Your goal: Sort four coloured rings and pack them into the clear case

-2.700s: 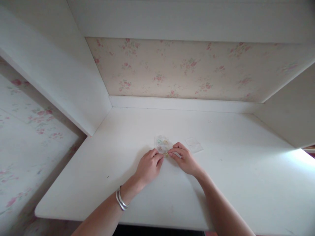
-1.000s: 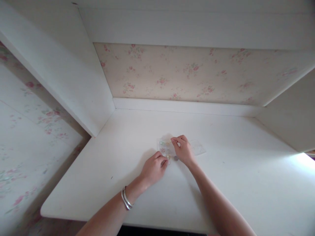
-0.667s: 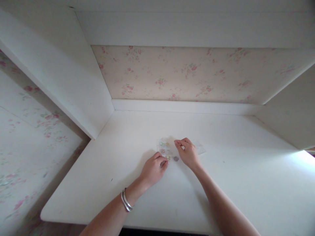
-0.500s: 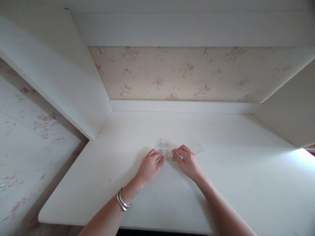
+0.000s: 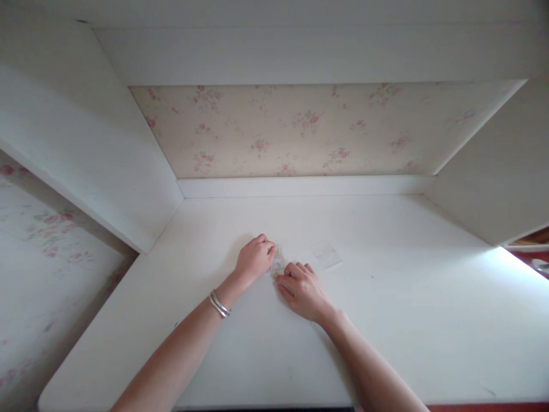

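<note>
Container [image 5: 278, 258]: lay on the bench [image 5: 407, 332], between the hands
Left hand [image 5: 254, 258]: was at its left edge
Right hand [image 5: 302, 292]: was at its near end
Flat piece [image 5: 326, 255]: lay right of the container

The white desktop [image 5: 398, 326] carries a small clear tray [image 5: 280, 259], partly covered, seeming to hold little rings [image 5: 277, 266]; a flat transparent piece [image 5: 327, 255] lies to its right, apart.
</note>
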Demonstrator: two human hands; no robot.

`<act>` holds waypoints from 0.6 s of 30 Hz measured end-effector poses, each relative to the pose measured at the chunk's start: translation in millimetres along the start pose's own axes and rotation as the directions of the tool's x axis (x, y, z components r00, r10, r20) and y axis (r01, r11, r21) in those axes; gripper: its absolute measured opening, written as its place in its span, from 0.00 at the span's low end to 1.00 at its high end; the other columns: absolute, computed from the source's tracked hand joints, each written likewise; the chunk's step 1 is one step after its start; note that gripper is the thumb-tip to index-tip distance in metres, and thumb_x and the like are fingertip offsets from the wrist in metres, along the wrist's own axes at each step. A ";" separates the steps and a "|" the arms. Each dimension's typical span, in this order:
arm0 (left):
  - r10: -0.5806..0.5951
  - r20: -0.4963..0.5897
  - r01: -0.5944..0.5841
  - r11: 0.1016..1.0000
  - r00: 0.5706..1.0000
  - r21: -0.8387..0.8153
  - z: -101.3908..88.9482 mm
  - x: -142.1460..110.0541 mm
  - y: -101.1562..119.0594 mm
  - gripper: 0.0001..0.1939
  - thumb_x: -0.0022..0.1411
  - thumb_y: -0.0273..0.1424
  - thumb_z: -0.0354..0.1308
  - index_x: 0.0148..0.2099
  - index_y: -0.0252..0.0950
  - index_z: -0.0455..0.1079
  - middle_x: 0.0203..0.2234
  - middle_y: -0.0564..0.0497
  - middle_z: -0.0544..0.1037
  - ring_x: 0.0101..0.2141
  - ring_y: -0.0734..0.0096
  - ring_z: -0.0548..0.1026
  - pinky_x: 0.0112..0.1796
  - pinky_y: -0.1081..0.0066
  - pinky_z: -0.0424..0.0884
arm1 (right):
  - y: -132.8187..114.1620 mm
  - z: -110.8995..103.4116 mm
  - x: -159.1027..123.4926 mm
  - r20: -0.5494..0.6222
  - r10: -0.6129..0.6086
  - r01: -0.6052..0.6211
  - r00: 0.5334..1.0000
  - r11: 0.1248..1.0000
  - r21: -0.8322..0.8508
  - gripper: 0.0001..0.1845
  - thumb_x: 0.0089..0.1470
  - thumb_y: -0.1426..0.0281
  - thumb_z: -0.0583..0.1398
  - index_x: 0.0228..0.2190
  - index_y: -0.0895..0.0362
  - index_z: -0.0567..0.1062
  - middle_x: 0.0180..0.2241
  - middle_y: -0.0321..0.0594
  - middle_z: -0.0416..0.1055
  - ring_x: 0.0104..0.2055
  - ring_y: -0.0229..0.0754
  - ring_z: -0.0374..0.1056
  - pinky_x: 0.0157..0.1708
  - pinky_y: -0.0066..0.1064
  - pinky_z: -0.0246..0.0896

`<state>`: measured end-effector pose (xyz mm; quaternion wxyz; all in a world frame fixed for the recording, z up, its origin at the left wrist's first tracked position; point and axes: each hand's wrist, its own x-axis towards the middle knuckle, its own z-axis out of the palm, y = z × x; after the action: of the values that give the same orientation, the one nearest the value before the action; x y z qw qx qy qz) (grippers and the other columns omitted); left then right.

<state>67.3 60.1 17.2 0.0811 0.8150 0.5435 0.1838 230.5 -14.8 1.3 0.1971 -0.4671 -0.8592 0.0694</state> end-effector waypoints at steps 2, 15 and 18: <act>0.008 0.011 -0.009 0.999 1.000 0.053 2.3 1.6 1.4 0.14 0.65 0.34 0.47 0.36 0.39 0.74 0.34 0.51 0.73 0.35 0.73 0.71 0.37 0.74 0.65 | -0.1 1.1 -0.1 0.001 -0.002 0.002 1.000 1.000 -0.011 0.08 0.58 0.69 0.55 0.34 0.53 0.75 0.33 0.38 0.65 0.37 0.39 0.58 0.37 0.32 0.46; 0.010 -0.121 -0.039 0.969 0.993 -0.245 -18.6 -54.1 -11.7 0.13 0.66 0.33 0.46 0.40 0.39 0.72 0.33 0.51 0.73 0.35 0.73 0.71 0.40 0.73 0.67 | -1.2 6.6 1.0 -0.012 0.013 -0.013 1.000 1.000 0.001 0.10 0.59 0.70 0.54 0.30 0.55 0.74 0.31 0.39 0.65 0.36 0.38 0.59 0.38 0.31 0.50; 0.026 -0.115 -0.063 0.942 0.993 -0.331 -19.9 -68.5 -10.5 0.13 0.67 0.33 0.46 0.40 0.39 0.72 0.33 0.50 0.73 0.36 0.73 0.72 0.40 0.73 0.67 | -2.7 8.7 1.0 -0.004 0.006 -0.006 1.000 1.000 0.022 0.09 0.59 0.71 0.54 0.31 0.55 0.74 0.31 0.39 0.65 0.36 0.38 0.60 0.38 0.31 0.52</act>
<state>27.2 0.2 17.5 0.1841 0.7903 0.4895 0.3192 224.4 -14.9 -5.6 0.2037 -0.4678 -0.8565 0.0784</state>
